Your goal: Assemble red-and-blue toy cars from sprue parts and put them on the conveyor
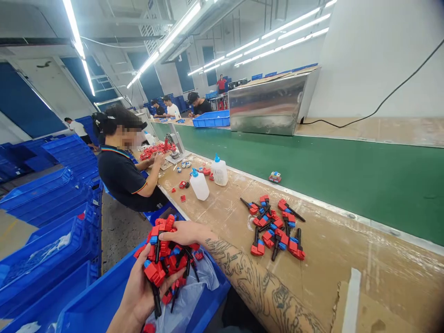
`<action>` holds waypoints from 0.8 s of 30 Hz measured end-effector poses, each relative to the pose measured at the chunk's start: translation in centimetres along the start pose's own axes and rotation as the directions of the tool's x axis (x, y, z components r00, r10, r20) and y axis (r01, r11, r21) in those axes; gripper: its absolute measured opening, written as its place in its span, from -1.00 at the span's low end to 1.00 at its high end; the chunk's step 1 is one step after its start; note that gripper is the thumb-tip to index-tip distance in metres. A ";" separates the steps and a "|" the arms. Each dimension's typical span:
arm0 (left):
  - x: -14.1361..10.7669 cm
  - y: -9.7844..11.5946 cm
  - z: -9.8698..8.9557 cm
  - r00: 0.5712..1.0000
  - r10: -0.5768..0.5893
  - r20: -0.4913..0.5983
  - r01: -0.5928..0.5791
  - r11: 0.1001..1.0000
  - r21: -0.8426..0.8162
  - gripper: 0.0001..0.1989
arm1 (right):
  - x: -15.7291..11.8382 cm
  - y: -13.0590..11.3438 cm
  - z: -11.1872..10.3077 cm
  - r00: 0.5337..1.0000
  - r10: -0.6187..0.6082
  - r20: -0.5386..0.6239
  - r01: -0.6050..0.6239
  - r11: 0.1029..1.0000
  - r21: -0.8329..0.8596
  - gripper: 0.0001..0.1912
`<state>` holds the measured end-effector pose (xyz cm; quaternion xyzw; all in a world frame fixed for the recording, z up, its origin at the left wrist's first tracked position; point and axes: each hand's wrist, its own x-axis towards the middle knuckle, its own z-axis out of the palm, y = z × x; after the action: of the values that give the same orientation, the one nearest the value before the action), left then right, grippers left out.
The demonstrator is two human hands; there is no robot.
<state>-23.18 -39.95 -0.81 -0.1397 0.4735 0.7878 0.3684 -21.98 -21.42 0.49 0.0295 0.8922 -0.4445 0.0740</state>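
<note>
A bunch of red plastic toy pieces (155, 274) with blue bits and black rods is gathered between my two hands above a blue bin. My left hand (139, 287) cups the bunch from below and the left, fingers curled round it. From above, my right hand (185, 232) grips the top of the bunch, its thumb pressed on a black and blue part; some of its fingers are hidden. Underneath, more such pieces lie on a clear plastic bag (199, 296) in the blue bin (99, 296). A loose pile of similar pieces (277, 226) rests on the table to the right.
Two white bottles (200, 186) with blue caps stand on the cardboard-covered table (229, 222). A green conveyor belt (347, 171) runs behind, carrying a small toy (274, 177). At left, a co-worker (126, 171) sits by a small press (177, 143); stacked blue crates (38, 194) line the floor.
</note>
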 end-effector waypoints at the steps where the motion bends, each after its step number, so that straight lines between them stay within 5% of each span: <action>1: 0.0 -0.2 0.7 0.999 0.008 0.033 -0.007 1.000 -0.015 -0.65 | -0.2 -0.3 -1.0 1.000 0.007 -0.006 -0.007 1.000 -0.020 -0.31; 4: 1.2 -2.0 3.9 0.983 -0.018 0.182 0.029 0.998 -0.055 -0.62 | -1.5 0.7 -4.6 0.997 0.067 -0.046 -0.071 0.993 -0.091 -0.31; 8: 4.7 -6.3 10.1 0.909 -0.169 0.380 0.201 0.978 -0.046 -0.59 | -5.4 5.3 -9.9 0.962 0.217 -0.166 -0.245 0.953 -0.177 -0.32; 12: 8.7 -11.1 16.1 0.757 -0.407 0.511 0.409 0.905 0.115 -0.57 | -10.5 11.0 -13.5 0.856 0.381 -0.349 -0.467 0.859 -0.209 -0.43; 16: 11.3 -14.9 20.4 0.624 -0.592 0.510 0.501 0.804 0.320 -0.57 | -14.4 15.8 -14.5 0.744 0.469 -0.476 -0.599 0.783 -0.167 -0.64; 20: 12.3 -16.9 22.5 0.607 -0.620 0.498 0.461 0.784 0.415 -0.63 | -16.6 19.2 -14.1 0.676 0.493 -0.547 -0.638 0.764 -0.101 -0.69; 24: 12.6 -16.7 22.7 0.633 -0.615 0.470 0.390 0.778 0.493 -0.71 | -18.0 21.3 -14.1 0.668 0.449 -0.594 -0.599 0.798 -0.070 -0.69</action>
<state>-17.07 -10.37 -7.13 0.0595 0.4000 0.5559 0.7262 -3.17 2.88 -5.07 0.4028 0.8772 -0.2552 -0.0560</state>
